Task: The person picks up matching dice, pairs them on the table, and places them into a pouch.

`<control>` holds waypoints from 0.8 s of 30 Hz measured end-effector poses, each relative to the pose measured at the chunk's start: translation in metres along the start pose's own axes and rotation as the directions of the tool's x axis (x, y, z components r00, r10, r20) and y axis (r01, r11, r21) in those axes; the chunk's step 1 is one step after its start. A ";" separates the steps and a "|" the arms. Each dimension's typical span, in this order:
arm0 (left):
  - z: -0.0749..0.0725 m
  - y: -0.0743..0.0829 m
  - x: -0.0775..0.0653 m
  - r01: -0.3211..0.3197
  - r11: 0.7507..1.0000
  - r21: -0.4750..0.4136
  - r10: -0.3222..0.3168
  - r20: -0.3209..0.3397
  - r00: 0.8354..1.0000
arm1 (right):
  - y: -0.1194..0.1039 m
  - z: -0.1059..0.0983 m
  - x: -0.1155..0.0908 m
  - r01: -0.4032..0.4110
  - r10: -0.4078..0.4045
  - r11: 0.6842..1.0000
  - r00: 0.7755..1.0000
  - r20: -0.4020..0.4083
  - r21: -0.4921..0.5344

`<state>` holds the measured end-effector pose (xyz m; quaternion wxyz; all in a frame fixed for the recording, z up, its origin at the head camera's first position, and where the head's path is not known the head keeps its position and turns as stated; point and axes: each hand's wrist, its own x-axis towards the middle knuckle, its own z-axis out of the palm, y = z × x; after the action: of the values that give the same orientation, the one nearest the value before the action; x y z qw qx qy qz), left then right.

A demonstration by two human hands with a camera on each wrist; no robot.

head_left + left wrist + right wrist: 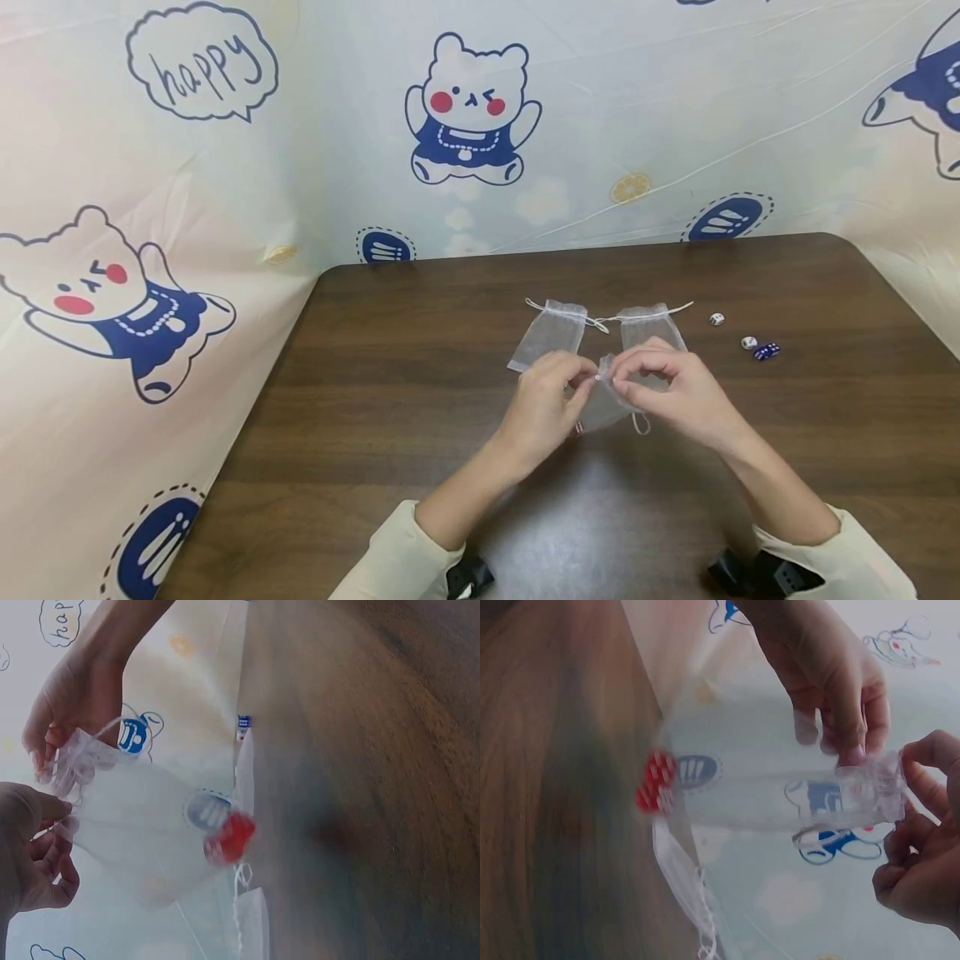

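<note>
A sheer white drawstring pouch (pixel 602 408) hangs between the two hands, held by its gathered mouth. Inside its lower end lie red dice with white dots (pixel 657 782), blurred in the left wrist view. Thumb and fingers of the left hand (pixel 542 407) pinch one side of the mouth. On the other side, the right hand (pixel 678 392) pinches the gathered cloth. A loop of white cord (pixel 641 423) dangles from the pouch near the right hand. Fingers hide part of the mouth, so how far it is drawn together is hard to see.
Two more sheer pouches, a left one (pixel 551 333) and a right one (pixel 652 325), lie flat beyond the hands. To their right are two white dice (pixel 717 318) and blue dice (pixel 767 351). A printed cloth (pixel 600 125) hangs behind the brown table (pixel 360 400).
</note>
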<state>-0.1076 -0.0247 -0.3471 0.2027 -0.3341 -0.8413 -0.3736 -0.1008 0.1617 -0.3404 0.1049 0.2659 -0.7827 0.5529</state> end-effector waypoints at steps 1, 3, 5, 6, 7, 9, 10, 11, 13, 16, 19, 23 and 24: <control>0.000 0.000 0.000 -0.011 1.000 -0.003 0.011 -0.004 1.000 | -0.001 0.001 0.000 0.006 -0.006 1.000 1.000 0.004 -0.024; 0.000 -0.001 0.000 -0.032 0.999 -0.001 0.032 -0.016 0.999 | -0.001 0.004 0.000 0.013 -0.013 0.998 1.000 -0.004 -0.065; 0.001 -0.002 0.001 -0.050 0.999 0.019 0.050 -0.022 0.998 | 0.000 0.006 0.000 0.019 -0.022 0.995 0.999 -0.023 -0.102; 0.001 -0.002 0.001 -0.055 0.998 0.033 0.056 -0.022 0.998 | 0.000 0.006 0.000 0.021 -0.025 0.993 0.999 -0.033 -0.116; 0.001 -0.002 0.001 -0.061 0.997 0.054 0.062 -0.022 0.998 | 0.000 0.006 0.000 0.030 -0.035 0.991 0.999 -0.040 -0.127; 0.001 -0.002 0.001 -0.064 0.995 0.082 0.066 -0.019 0.998 | 0.000 0.006 0.000 0.034 -0.039 0.991 0.998 -0.042 -0.127; 0.001 -0.001 0.001 -0.062 0.994 0.090 0.064 -0.018 0.998 | 0.000 0.005 0.000 0.030 -0.036 0.992 0.999 -0.040 -0.123; 0.001 -0.001 0.001 -0.057 0.994 0.092 0.059 -0.017 0.998 | 0.000 0.005 0.000 0.022 -0.027 0.993 0.999 -0.037 -0.116; 0.001 -0.002 0.002 -0.050 0.995 0.082 0.052 -0.019 0.998 | 0.000 0.005 0.000 0.008 -0.011 0.996 0.999 -0.033 -0.094; 0.000 -0.002 0.002 -0.047 0.997 0.056 0.048 -0.019 0.999 | 0.001 0.007 0.000 -0.016 0.013 0.997 0.999 -0.035 -0.077; 0.000 -0.003 0.002 -0.043 0.998 0.043 0.043 -0.012 0.999 | 0.004 0.010 0.000 -0.013 0.009 0.997 0.998 -0.060 -0.070; -0.002 -0.002 0.003 0.035 0.999 -0.003 -0.035 0.019 0.999 | 0.008 0.013 0.000 0.004 -0.011 0.997 0.995 -0.097 -0.073; -0.002 -0.001 0.003 0.078 0.996 -0.040 -0.077 0.032 0.996 | 0.008 0.013 0.000 0.008 -0.016 0.997 0.995 -0.103 -0.073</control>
<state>-0.1104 -0.0261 -0.3444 0.1680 -0.3110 -0.8488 -0.3933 -0.1033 0.1519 -0.3520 0.1581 0.2376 -0.7942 0.5364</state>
